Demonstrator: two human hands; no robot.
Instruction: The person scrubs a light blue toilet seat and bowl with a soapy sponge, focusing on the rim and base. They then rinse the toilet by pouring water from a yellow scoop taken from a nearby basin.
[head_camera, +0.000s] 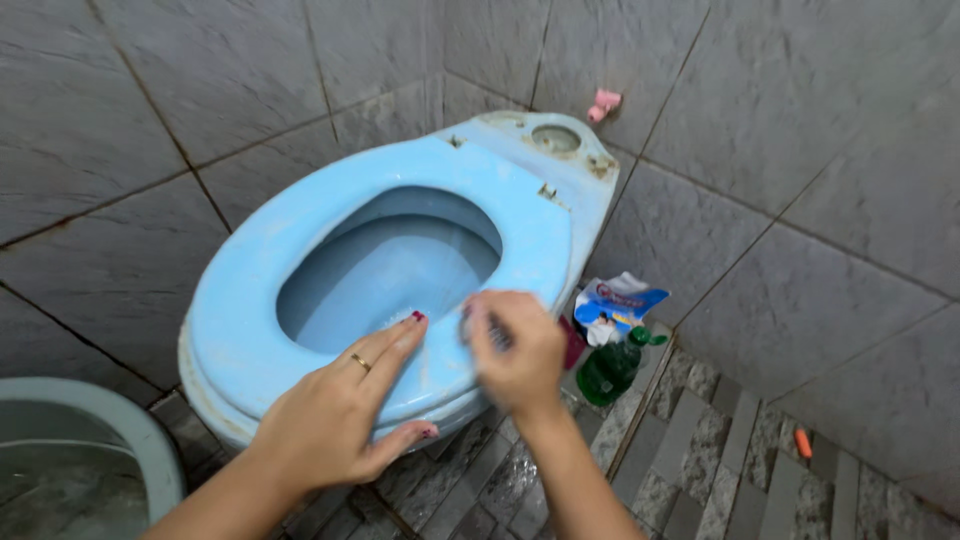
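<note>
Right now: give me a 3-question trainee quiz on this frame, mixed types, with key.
1. True or false: the left hand lies flat on the blue toilet seat.
2. The green bottle stands: A) inside the bowl B) on the floor beside the toilet C) on the grey basin.
3. What does the right hand hold?

Key
1. True.
2. B; a blue and white packet sits just behind it.
3. Cannot tell: the hand is closed and blurred over the seat's front edge, and what it grips is too small to make out.
</note>
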